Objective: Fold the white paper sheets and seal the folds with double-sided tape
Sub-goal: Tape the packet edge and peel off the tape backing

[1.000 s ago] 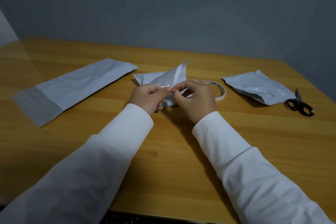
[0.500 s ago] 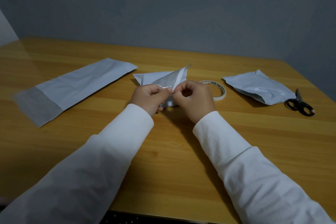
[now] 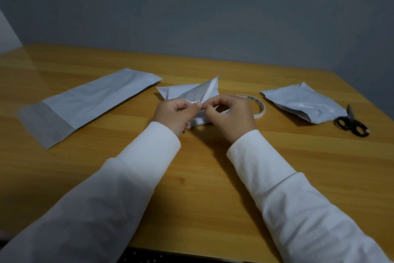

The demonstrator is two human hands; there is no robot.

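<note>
Paper sheet (image 3: 189,92) rises beyond both hands' (image 3: 177,113) (image 3: 232,115) pinching grip.

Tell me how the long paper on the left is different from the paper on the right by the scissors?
The long paper lies flat and stretched out; the paper by the scissors is shorter, puffy and crumpled. The long paper has a darker grey band at its near end; the paper by the scissors shows none. Both are white and lie untouched on the table.

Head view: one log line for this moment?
left hand: pinches folded sheet | right hand: pinches same sheet | tape roll: on table
</note>
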